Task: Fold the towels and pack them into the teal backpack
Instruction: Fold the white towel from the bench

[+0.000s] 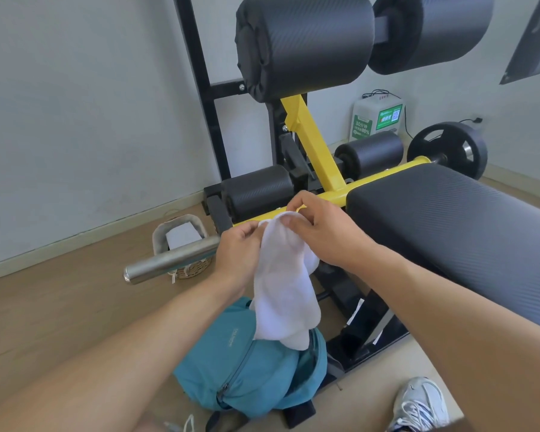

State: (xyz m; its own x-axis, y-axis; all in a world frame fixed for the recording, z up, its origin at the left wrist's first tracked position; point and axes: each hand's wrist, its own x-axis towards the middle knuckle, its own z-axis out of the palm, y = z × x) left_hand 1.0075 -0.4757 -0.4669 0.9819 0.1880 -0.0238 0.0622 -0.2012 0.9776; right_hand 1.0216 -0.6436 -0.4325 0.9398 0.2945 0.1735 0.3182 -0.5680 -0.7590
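Both hands, left [239, 249] & right [317, 227], pinch towel [282, 285] top edge.

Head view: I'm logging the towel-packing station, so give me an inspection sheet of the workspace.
Surface: wooden floor, bare where visible.
Job's things: white towel held up, hanging over the teal backpack, which stands on the floor.
Clutter: wicker basket holding something pale; steel bar in front of it.
Grippers: left hand and right hand both pinch the towel's top edge.
Cables: black cords on the white charging box.
Surroundings: padded bench, roller pads, weight plate, sneaker.
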